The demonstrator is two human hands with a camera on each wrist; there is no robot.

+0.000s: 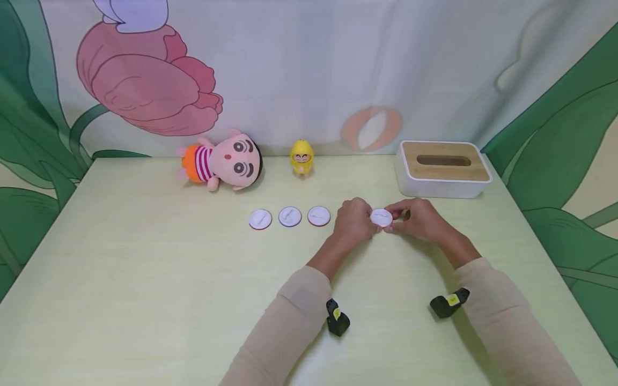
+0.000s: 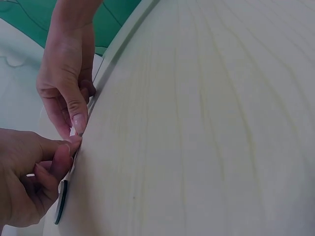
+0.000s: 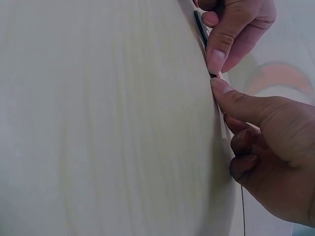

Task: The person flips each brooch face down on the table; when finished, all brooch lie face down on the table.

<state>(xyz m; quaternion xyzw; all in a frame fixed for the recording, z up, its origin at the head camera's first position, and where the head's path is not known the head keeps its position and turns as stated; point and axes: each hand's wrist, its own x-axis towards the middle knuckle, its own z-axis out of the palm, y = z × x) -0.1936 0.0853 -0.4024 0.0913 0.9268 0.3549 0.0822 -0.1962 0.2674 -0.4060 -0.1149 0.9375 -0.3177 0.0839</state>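
A round white disc (image 1: 381, 217) with a thin dark squiggle on its face is held between both hands. My left hand (image 1: 354, 221) pinches its left side between thumb and fingers, and my right hand (image 1: 417, 220) pinches the right side. In the right wrist view, the thumb tips of the right hand (image 3: 275, 142) and left hand (image 3: 236, 34) nearly meet at the disc's edge. To the left, similar discs lie flat in a row: a near one (image 1: 319, 216), a middle one (image 1: 289, 216) and a far-left one (image 1: 260, 219).
A white tissue box (image 1: 444, 187) with a wooden lid stands behind the right hand. Along the back of the pale table (image 1: 145, 295), a small yellow figure (image 1: 302, 158) stands and a plush doll (image 1: 222, 161) lies on its side. A printed curtain (image 1: 270, 69) hangs behind.
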